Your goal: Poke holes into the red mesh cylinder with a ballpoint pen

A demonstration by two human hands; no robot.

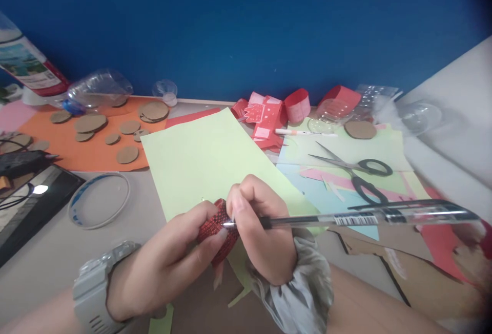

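Note:
My left hand (pixel 188 244), with a grey watch at its wrist, is closed around a small red piece with a dark scale-like pattern (pixel 216 226). It looks like a curved or rolled paper piece, partly hidden by my fingers. In my right hand (pixel 265 226) is a clear-barrelled pen (pixel 323 219), its metal tip against the red piece beside my left thumb. A light green paper sheet (pixel 200 162) lies just beyond both hands, and green paper scraps (pixel 240 275) show below them.
Black-handled scissors (pixel 353 167) lie on coloured paper at right. Cardboard discs (pixel 90 123) rest on orange paper (pixel 77 154) at left, near a tape-like ring (pixel 100 201) and a plastic bottle (pixel 98 88). Red paper shapes (pixel 267 113) stand along the blue wall (pixel 246 26). Cut cardboard (pixel 415 277) lies right.

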